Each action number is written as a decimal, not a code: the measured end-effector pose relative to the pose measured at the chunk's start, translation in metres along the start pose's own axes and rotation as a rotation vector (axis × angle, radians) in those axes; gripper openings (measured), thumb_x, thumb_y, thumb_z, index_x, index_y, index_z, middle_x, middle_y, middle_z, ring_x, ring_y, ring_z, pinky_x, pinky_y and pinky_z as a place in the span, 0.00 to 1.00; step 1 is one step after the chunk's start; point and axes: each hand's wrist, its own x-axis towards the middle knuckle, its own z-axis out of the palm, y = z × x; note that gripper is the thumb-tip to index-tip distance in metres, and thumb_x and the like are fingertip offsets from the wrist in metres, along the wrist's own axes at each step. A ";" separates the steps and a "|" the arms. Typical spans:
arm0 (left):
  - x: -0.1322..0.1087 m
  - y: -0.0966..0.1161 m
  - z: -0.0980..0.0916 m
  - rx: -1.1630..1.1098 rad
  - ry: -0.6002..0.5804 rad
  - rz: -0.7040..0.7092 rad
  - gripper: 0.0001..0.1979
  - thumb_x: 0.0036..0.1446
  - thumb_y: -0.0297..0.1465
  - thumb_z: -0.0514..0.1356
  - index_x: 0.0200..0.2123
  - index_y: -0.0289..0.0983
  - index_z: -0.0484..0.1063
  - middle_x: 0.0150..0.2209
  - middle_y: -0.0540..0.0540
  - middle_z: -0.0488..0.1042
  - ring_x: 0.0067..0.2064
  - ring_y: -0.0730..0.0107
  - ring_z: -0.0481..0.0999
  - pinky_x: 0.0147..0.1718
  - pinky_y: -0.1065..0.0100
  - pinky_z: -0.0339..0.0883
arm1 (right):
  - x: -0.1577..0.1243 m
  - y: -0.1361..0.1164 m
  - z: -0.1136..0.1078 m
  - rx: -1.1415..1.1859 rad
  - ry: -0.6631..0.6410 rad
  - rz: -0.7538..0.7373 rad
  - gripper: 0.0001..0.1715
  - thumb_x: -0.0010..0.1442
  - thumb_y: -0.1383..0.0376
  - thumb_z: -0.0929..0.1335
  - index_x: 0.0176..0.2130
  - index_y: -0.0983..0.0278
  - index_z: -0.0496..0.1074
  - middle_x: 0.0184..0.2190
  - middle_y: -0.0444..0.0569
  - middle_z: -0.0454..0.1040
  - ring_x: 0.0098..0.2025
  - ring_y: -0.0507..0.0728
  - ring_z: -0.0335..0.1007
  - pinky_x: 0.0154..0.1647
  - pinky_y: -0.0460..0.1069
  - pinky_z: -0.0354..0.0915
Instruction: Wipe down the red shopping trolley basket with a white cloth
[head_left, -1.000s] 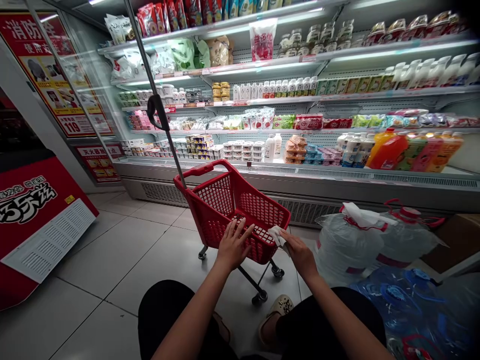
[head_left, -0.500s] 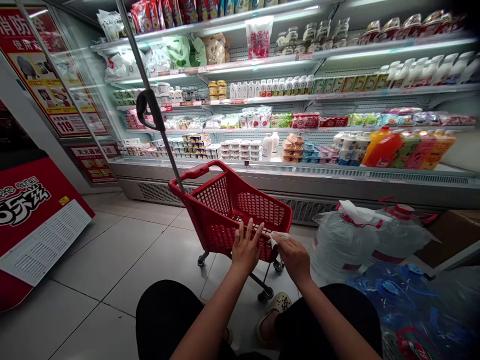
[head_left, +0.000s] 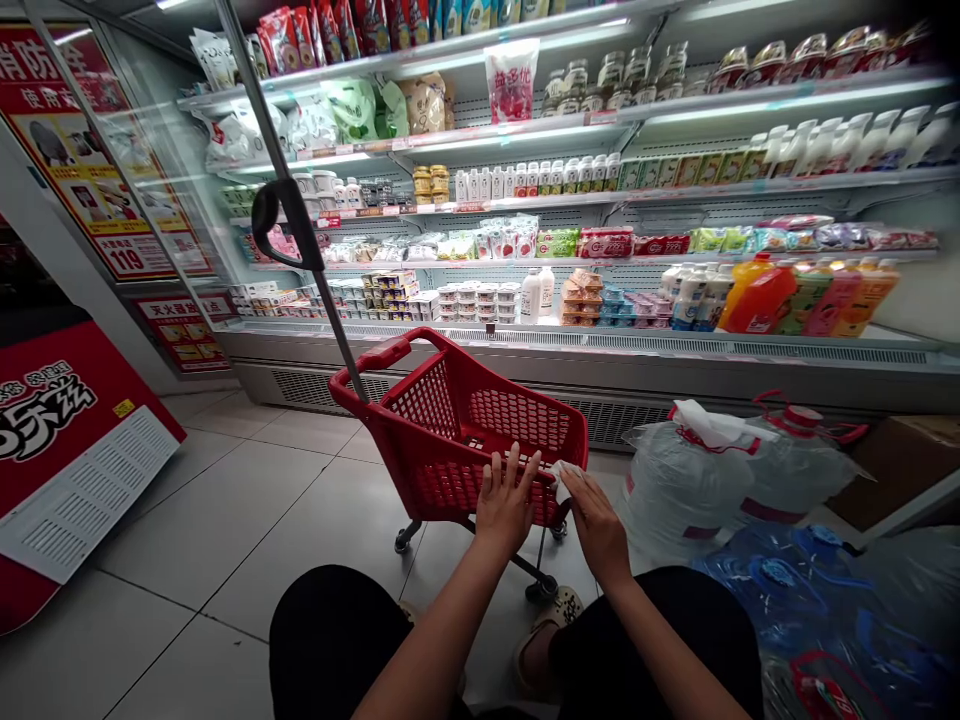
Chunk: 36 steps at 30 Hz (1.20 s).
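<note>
A small red plastic shopping cart (head_left: pixel 442 480) stands on the tiled floor in front of my knees, with a grey pole rising from its handle end. My left hand (head_left: pixel 506 503) lies against the near side of its basket, fingers stretched and spread. At the near right corner of the rim, my right hand (head_left: pixel 598 520) presses a white wipe (head_left: pixel 565 480) onto the plastic. The fingers of that hand are close together and partly cover the wipe. The basket's floor shows only in part behind the near wall.
A lit refrigerated shelf (head_left: pixel 525 345) with dairy goods and drinks runs behind the cart. Large wrapped water bottles (head_left: pixel 686 485) and blue-capped jugs (head_left: pixel 780 585) stand on the right. A red freezer cabinet (head_left: pixel 67 440) is at the left. A black-handled pole (head_left: pixel 300 225) rises above the cart.
Both hands have shifted slightly right along the cart's rim, the right one with the wipe. The cart's near end has turned a little, and its front wheel sits further right.
</note>
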 end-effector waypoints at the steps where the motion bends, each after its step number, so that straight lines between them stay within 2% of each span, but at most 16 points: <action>1: 0.000 0.002 0.001 -0.001 0.001 -0.009 0.50 0.63 0.42 0.64 0.77 0.50 0.35 0.78 0.43 0.47 0.73 0.36 0.55 0.66 0.43 0.56 | 0.001 -0.003 0.002 -0.012 0.009 -0.007 0.32 0.75 0.67 0.58 0.73 0.50 0.58 0.67 0.43 0.70 0.70 0.61 0.64 0.67 0.61 0.68; 5: 0.001 0.009 0.003 0.001 0.011 -0.035 0.48 0.65 0.42 0.62 0.78 0.48 0.37 0.78 0.42 0.45 0.73 0.37 0.54 0.66 0.45 0.56 | 0.011 -0.017 0.010 -0.055 0.029 -0.090 0.34 0.75 0.69 0.59 0.74 0.52 0.56 0.67 0.44 0.69 0.69 0.61 0.66 0.68 0.61 0.67; 8: 0.000 0.001 0.002 0.011 0.017 -0.007 0.46 0.66 0.42 0.60 0.78 0.46 0.36 0.78 0.44 0.42 0.73 0.41 0.55 0.67 0.46 0.56 | 0.018 -0.016 0.010 -0.089 0.041 -0.178 0.37 0.73 0.73 0.57 0.75 0.52 0.54 0.67 0.45 0.70 0.67 0.59 0.69 0.68 0.61 0.67; 11: 0.001 -0.029 -0.005 0.020 0.022 0.060 0.43 0.69 0.43 0.57 0.78 0.44 0.38 0.78 0.46 0.43 0.74 0.48 0.54 0.70 0.47 0.51 | 0.020 0.000 0.004 -0.123 0.015 -0.245 0.39 0.72 0.77 0.56 0.75 0.53 0.53 0.66 0.44 0.72 0.64 0.58 0.72 0.69 0.61 0.66; 15: 0.004 -0.085 -0.022 0.044 0.066 -0.023 0.36 0.68 0.45 0.59 0.75 0.51 0.51 0.77 0.46 0.47 0.76 0.40 0.47 0.72 0.40 0.40 | 0.021 0.026 -0.002 -0.128 -0.032 -0.259 0.38 0.72 0.77 0.55 0.75 0.54 0.55 0.66 0.45 0.71 0.65 0.58 0.71 0.71 0.61 0.63; 17: 0.006 -0.102 -0.027 0.048 0.040 -0.024 0.33 0.69 0.41 0.58 0.74 0.53 0.54 0.77 0.49 0.51 0.76 0.43 0.51 0.73 0.40 0.39 | 0.024 0.035 0.001 -0.114 -0.021 -0.236 0.37 0.72 0.77 0.55 0.74 0.55 0.57 0.65 0.45 0.72 0.65 0.58 0.71 0.71 0.62 0.64; 18: 0.007 -0.105 -0.027 0.043 0.025 -0.026 0.33 0.69 0.40 0.57 0.74 0.52 0.55 0.76 0.49 0.52 0.75 0.44 0.51 0.73 0.42 0.41 | 0.025 0.037 0.004 -0.107 -0.011 -0.220 0.36 0.72 0.76 0.55 0.73 0.55 0.58 0.65 0.46 0.73 0.64 0.58 0.72 0.70 0.62 0.64; 21: 0.010 -0.099 -0.024 0.037 -0.002 -0.071 0.35 0.68 0.40 0.59 0.75 0.50 0.54 0.76 0.47 0.52 0.75 0.40 0.50 0.70 0.43 0.49 | 0.030 0.039 0.013 -0.097 0.012 -0.164 0.34 0.72 0.75 0.56 0.71 0.55 0.61 0.63 0.46 0.75 0.63 0.59 0.73 0.69 0.63 0.65; 24: 0.012 -0.084 -0.019 0.038 -0.004 -0.109 0.39 0.65 0.40 0.61 0.75 0.49 0.52 0.77 0.46 0.49 0.76 0.36 0.48 0.69 0.41 0.51 | 0.037 0.030 0.024 -0.099 0.046 -0.120 0.34 0.71 0.75 0.57 0.70 0.57 0.64 0.62 0.47 0.76 0.62 0.59 0.74 0.68 0.62 0.66; 30: 0.007 -0.064 -0.016 0.067 0.008 -0.117 0.44 0.63 0.38 0.62 0.77 0.48 0.45 0.79 0.45 0.42 0.76 0.36 0.46 0.68 0.42 0.52 | 0.060 -0.023 0.056 -0.040 0.023 -0.219 0.37 0.67 0.77 0.59 0.70 0.57 0.66 0.64 0.46 0.74 0.66 0.59 0.70 0.71 0.61 0.63; 33: 0.003 -0.061 -0.016 0.087 0.008 -0.092 0.46 0.63 0.38 0.61 0.78 0.45 0.40 0.79 0.45 0.40 0.75 0.38 0.48 0.68 0.45 0.52 | 0.069 -0.043 0.063 -0.013 0.000 -0.253 0.37 0.67 0.76 0.59 0.70 0.57 0.66 0.64 0.46 0.73 0.66 0.59 0.70 0.71 0.61 0.64; 36: -0.001 -0.064 -0.017 0.097 0.011 -0.055 0.47 0.64 0.37 0.58 0.78 0.42 0.34 0.79 0.46 0.40 0.76 0.46 0.48 0.69 0.47 0.50 | 0.066 -0.032 0.053 -0.017 -0.023 -0.273 0.37 0.67 0.76 0.59 0.70 0.56 0.65 0.65 0.46 0.73 0.66 0.59 0.70 0.70 0.61 0.64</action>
